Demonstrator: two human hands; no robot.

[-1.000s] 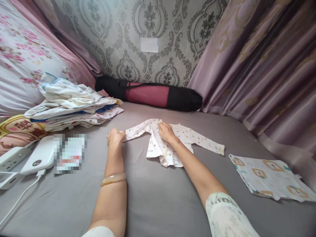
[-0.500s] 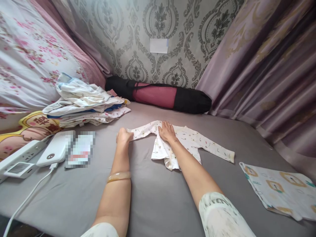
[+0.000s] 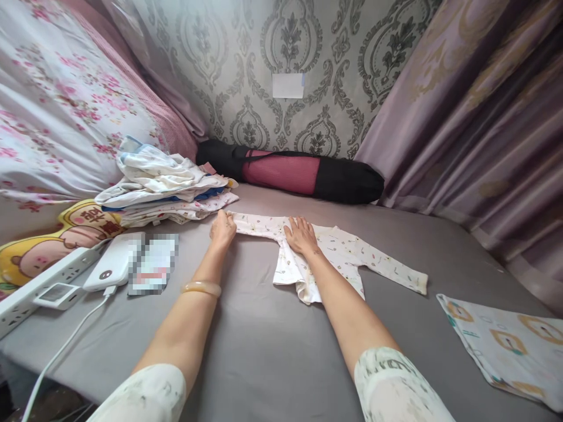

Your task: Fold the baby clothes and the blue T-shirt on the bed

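Observation:
A small white long-sleeved shirt (image 3: 334, 252) with a tiny scattered print lies spread on the grey sheet. My left hand (image 3: 223, 228) is closed on the cuff of its left-side sleeve, which is stretched out nearly straight. Flat on the upper part of the shirt rests my right hand (image 3: 301, 235), fingers extended. The other sleeve reaches out to the right, and the shirt's lower front is bunched beneath my right forearm.
A pile of clothes (image 3: 162, 184) sits at the back left, near a power strip (image 3: 48, 287), a white power bank (image 3: 115, 264) and its cable. Along the wall lies a black and red rolled bag (image 3: 281, 171). A folded printed cloth (image 3: 505, 346) is at right.
My left hand has moved away from me, drawing the sleeve up and straighter. My right hand stays flat on the shirt. The view has shifted slightly.

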